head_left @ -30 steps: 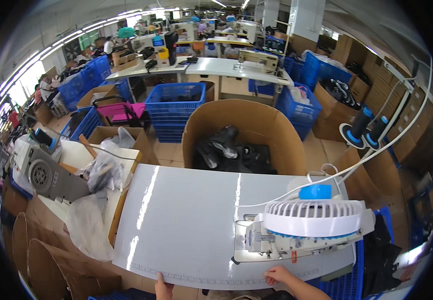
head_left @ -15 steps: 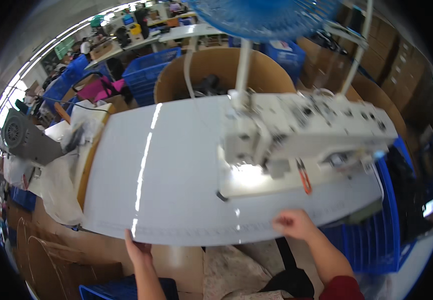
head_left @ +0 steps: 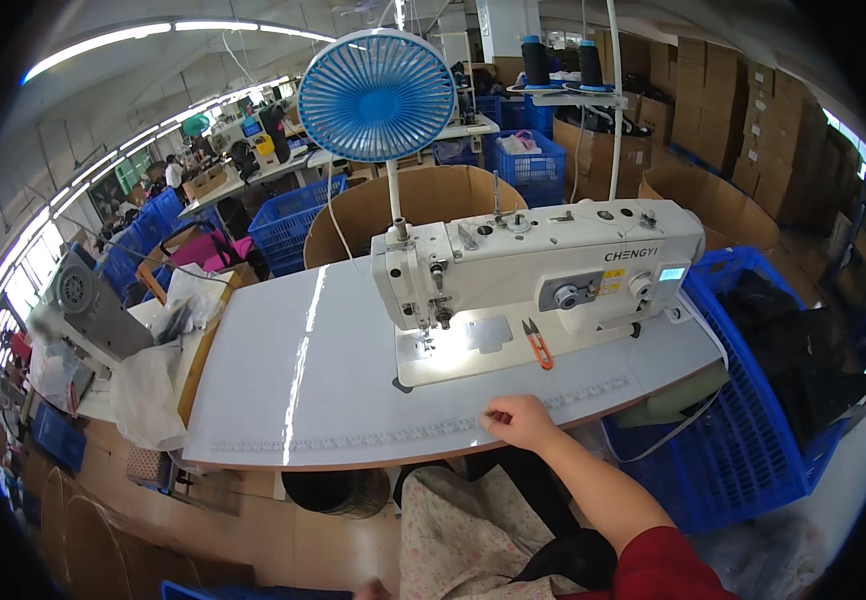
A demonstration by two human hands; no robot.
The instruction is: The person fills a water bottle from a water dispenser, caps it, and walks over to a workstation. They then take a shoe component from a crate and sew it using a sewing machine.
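My right hand (head_left: 518,421) rests at the front edge of the white sewing table (head_left: 248,370), beside a ruler scale printed along that edge. Its fingers are curled in, with nothing seen in them. Behind it stands a white industrial sewing machine (head_left: 513,265), its lamp lighting the needle area. Orange-handled thread snips (head_left: 538,345) lie on the machine bed, a little beyond my right hand. Of my left hand (head_left: 373,590) only a small bit shows at the lower edge, left of my patterned apron (head_left: 458,525); its fingers are out of sight.
A blue fan (head_left: 378,105) rises on a pole behind the table. To the right stands a blue crate (head_left: 753,430) with dark cloth in it. A big cardboard drum (head_left: 428,190) is behind the machine. Another machine with a grey motor (head_left: 78,290) stands at the left.
The view has tilted up, showing more of the room. My left hand has left the table's front edge and dropped to the lower rim. My right hand stays near the table edge, fingers curled.
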